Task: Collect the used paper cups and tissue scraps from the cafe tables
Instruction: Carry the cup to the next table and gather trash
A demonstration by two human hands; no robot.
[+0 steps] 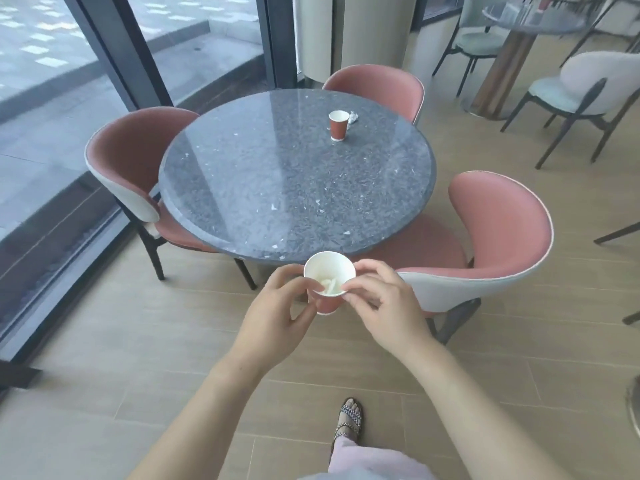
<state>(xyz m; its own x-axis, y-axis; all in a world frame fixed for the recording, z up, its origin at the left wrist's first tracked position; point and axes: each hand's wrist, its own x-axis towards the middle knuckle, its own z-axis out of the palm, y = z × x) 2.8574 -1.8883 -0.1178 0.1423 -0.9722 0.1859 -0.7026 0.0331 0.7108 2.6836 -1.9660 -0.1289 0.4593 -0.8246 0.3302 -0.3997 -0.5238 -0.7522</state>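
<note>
I hold a red paper cup (328, 285) with a white inside just in front of the round table's near edge. My left hand (277, 306) grips its side. My right hand (381, 299) pinches its rim at the right. White tissue scraps (329, 284) lie inside this cup. A second red paper cup (338, 125) stands upright on the far right part of the dark speckled table (277, 174). A crumpled tissue scrap (353, 117) lies just behind and to the right of that cup.
Three pink chairs ring the table: left (121, 168), far (377, 86) and near right (498, 237). A glass wall (86, 81) runs along the left. Another table (526, 19) with a red cup (546, 1) and grey chairs (585, 88) stands at the back right.
</note>
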